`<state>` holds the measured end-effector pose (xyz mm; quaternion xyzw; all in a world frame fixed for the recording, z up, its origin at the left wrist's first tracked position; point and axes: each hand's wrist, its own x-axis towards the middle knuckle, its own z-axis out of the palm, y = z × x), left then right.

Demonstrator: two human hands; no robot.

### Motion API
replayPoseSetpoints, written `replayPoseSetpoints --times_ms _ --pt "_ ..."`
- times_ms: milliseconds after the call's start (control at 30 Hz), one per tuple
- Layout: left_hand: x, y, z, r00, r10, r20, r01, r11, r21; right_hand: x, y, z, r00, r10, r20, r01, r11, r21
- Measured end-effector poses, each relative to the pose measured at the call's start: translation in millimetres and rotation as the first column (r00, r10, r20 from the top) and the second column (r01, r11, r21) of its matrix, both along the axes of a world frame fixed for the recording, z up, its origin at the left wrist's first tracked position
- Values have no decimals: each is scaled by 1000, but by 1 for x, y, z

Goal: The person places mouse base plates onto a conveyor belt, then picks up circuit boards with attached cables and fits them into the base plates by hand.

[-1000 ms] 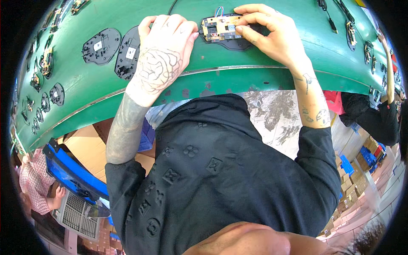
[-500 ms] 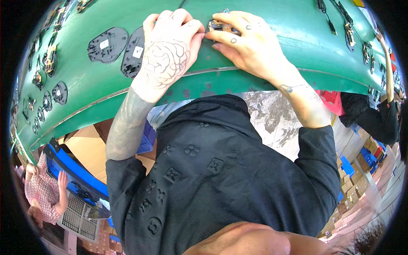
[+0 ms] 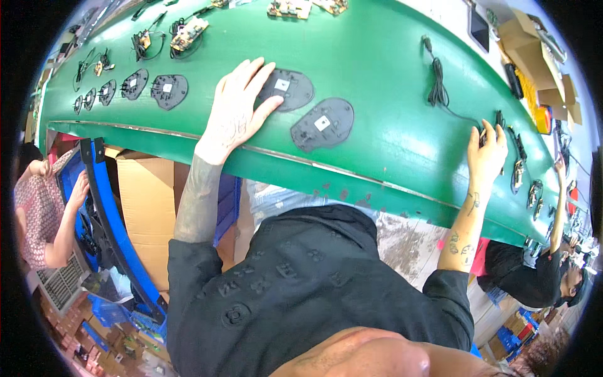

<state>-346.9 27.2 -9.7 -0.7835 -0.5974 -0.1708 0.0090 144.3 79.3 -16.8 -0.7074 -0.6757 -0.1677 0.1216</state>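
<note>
My left hand (image 3: 235, 119) is spread, its fingertips and thumb resting over the left edge of a black plastic mouse base plate (image 3: 294, 90) with a white square label. A second, similar base plate (image 3: 321, 124) lies just right of it, nearer the front edge. Far to the right, my right hand (image 3: 488, 149) has its fingers closed on the near end of a black cable (image 3: 438, 88). The cable's bundled length stretches away across the green belt to a small plug. Whatever is fixed to its near end is mostly hidden by my fingers.
Several more base plates (image 3: 169, 91) line the green belt (image 3: 383, 81) on the left. Corded circuit boards (image 3: 188, 34) lie behind them, with more boards (image 3: 289, 9) at the far edge. Cardboard boxes (image 3: 524, 41) stand far right. Co-workers sit at both sides.
My hands were together over a small circuit board; now they are wide apart. The left has opened over a base plate, and the right has moved right to the cable. The view has shifted.
</note>
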Motion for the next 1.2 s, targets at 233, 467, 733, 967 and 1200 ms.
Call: replayPoseSetpoints --times_ms 233,467,733,967,1200 --pt "-39 -20 5 987 160 -5 -160 987 -6 -180 70 35 729 529 -435 -585 811 6" --pt "-21 -40 24 982 119 143 -127 991 47 -346 169 41 782 331 -529 -421 905 -56" --pt "12 -45 18 938 -105 330 76 992 98 -352 232 77 114 449 -886 -484 804 345" --pt "7 -41 20 930 -135 343 108 990 95 -329 237 133 -114 294 -949 -391 865 315" --pt "1 63 42 996 -45 76 38 996 86 -232 246 137 -104 380 -919 -390 835 389"
